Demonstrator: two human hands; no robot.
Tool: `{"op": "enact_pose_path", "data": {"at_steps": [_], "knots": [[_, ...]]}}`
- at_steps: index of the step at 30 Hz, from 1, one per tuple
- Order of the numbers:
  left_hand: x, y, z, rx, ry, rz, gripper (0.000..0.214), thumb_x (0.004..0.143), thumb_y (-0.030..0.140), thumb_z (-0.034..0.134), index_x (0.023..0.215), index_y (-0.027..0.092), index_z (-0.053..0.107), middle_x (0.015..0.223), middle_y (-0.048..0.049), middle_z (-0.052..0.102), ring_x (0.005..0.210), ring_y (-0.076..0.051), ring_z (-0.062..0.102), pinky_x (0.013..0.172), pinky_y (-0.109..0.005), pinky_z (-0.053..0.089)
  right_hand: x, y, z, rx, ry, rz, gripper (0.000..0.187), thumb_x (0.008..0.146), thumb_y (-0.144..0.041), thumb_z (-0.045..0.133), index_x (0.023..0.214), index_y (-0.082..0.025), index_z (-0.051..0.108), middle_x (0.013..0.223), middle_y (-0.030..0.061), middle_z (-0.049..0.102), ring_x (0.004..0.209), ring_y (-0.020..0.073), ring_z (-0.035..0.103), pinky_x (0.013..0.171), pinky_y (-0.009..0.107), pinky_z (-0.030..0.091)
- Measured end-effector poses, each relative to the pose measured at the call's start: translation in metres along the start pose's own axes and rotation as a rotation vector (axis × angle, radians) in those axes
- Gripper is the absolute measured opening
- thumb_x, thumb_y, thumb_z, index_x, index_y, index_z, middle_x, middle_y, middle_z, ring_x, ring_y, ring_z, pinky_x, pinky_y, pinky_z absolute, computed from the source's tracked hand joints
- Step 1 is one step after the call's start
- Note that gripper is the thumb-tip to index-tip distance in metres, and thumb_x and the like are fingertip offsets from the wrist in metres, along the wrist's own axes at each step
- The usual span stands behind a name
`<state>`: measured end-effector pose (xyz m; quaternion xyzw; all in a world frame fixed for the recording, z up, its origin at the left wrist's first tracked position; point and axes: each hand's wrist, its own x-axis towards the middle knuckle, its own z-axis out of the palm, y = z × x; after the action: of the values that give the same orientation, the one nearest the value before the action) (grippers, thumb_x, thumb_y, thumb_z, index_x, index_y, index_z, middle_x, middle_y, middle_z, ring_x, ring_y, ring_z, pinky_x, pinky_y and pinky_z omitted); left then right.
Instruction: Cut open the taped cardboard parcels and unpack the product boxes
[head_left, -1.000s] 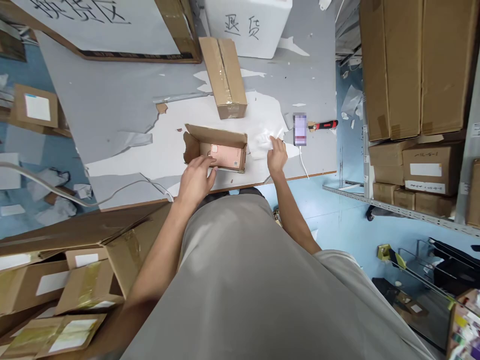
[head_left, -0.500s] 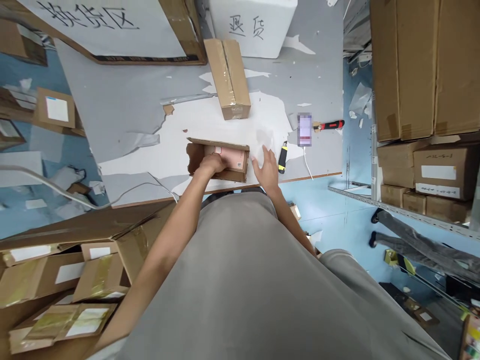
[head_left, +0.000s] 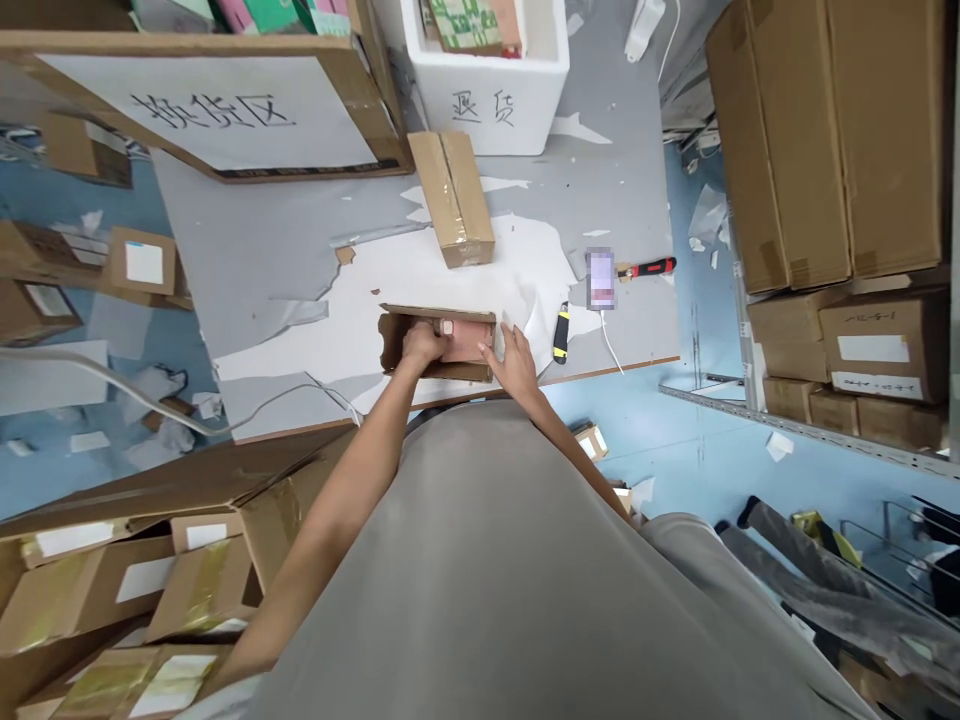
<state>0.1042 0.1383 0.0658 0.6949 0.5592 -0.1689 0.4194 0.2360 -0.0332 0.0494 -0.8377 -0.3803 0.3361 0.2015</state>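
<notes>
Grey tabletop (head_left: pixel 262 230) held open carton (head_left: pixel 391 335); right hand (head_left: pixel 516 364), fingers spread, had shifted to carton's right end, joining left hand (head_left: pixel 421 345) at pink box (head_left: pixel 466 340); left's grip hidden, couldn't tell.

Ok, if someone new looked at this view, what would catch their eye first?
Probably the pink package inside the open cardboard carton, with the left hand in there too and the right hand at its right end. Next, the white bin bearing handwritten characters at the grey table's far side, and the yellow-and-black cutter right of that hand.
</notes>
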Motion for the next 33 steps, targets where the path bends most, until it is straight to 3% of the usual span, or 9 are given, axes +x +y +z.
{"op": "enact_pose_path", "data": {"at_steps": [4,10,14,17,19,24,27,30,33], "knots": [[-0.042,-0.005,-0.014,0.106,0.201,0.066,0.016,0.099,0.034,0.077,0.101,0.019,0.080,0.123,-0.0265,0.085,0.125,-0.047,0.080,0.106,-0.052,0.062,0.004,-0.004,-0.015,-0.029,0.019,0.022,0.084,0.121,-0.063,0.065,0.184,-0.009,0.053,0.194,0.0289,0.042,0.186,0.0403,0.038,0.150,0.057,0.038],[-0.120,-0.035,-0.061,-0.132,0.625,0.358,0.027,0.105,0.048,0.072,0.090,0.027,0.078,0.099,-0.0102,0.081,0.083,-0.031,0.075,0.081,-0.043,0.058,0.000,-0.027,-0.059,0.019,0.167,-0.016,0.089,0.115,-0.074,0.070,0.184,-0.019,0.056,0.200,0.0254,0.030,0.184,0.0475,0.040,0.145,0.066,0.045],[-0.154,-0.029,-0.082,-0.357,0.823,0.460,0.024,0.110,0.048,0.074,0.102,0.027,0.084,0.102,-0.0050,0.079,0.073,-0.022,0.071,0.075,-0.038,0.055,-0.015,-0.068,-0.086,0.273,0.270,-0.149,0.095,0.110,-0.086,0.065,0.178,-0.020,0.062,0.184,0.0250,0.059,0.172,0.0436,0.060,0.137,0.063,0.056],[-0.163,-0.020,-0.082,-0.498,0.954,0.625,0.019,0.114,0.043,0.076,0.112,0.029,0.088,0.106,-0.0061,0.080,0.087,-0.024,0.078,0.084,-0.038,0.063,-0.028,-0.110,-0.094,0.642,0.117,-0.231,0.093,0.103,-0.092,0.071,0.165,-0.023,0.071,0.149,0.0203,0.086,0.137,0.0382,0.086,0.111,0.055,0.075],[-0.162,-0.017,-0.076,-0.504,1.008,0.761,0.017,0.114,0.038,0.075,0.112,0.032,0.091,0.111,-0.0077,0.083,0.097,-0.026,0.082,0.091,-0.039,0.067,-0.036,-0.136,-0.096,0.807,0.003,-0.257,0.085,0.098,-0.091,0.078,0.152,-0.024,0.078,0.131,0.0149,0.092,0.117,0.0353,0.091,0.094,0.049,0.079],[-0.161,-0.025,-0.058,-0.442,0.933,0.933,0.022,0.112,0.030,0.073,0.102,0.036,0.093,0.120,-0.0093,0.087,0.102,-0.027,0.085,0.095,-0.042,0.073,-0.050,-0.179,-0.097,0.957,0.009,-0.278,0.059,0.095,-0.078,0.089,0.122,-0.026,0.084,0.118,0.0087,0.093,0.114,0.0323,0.091,0.099,0.045,0.078],[-0.166,-0.032,-0.056,-0.655,0.861,0.817,0.031,0.106,0.041,0.082,0.135,0.033,0.089,0.148,-0.0156,0.080,0.116,-0.031,0.084,0.097,-0.047,0.075,-0.054,-0.186,-0.097,0.982,0.042,-0.289,0.056,0.092,-0.073,0.091,0.122,-0.026,0.083,0.121,0.0084,0.093,0.117,0.0332,0.091,0.105,0.047,0.077],[-0.167,-0.042,-0.063,-0.990,0.624,0.643,0.070,0.100,0.062,0.087,0.158,0.025,0.076,0.158,-0.0218,0.075,0.121,-0.034,0.082,0.088,-0.043,0.074,-0.058,-0.188,-0.095,0.947,0.026,-0.267,0.054,0.090,-0.072,0.090,0.120,-0.027,0.083,0.119,0.0085,0.093,0.119,0.0347,0.090,0.103,0.048,0.077],[-0.163,-0.052,-0.072,-1.168,0.336,0.521,0.080,0.090,0.079,0.092,0.143,0.020,0.082,0.140,-0.0213,0.084,0.119,-0.036,0.082,0.084,-0.041,0.072,-0.064,-0.191,-0.089,0.943,0.018,-0.241,0.056,0.086,-0.073,0.092,0.118,-0.027,0.084,0.118,0.0073,0.094,0.121,0.0350,0.090,0.103,0.048,0.077]]}}
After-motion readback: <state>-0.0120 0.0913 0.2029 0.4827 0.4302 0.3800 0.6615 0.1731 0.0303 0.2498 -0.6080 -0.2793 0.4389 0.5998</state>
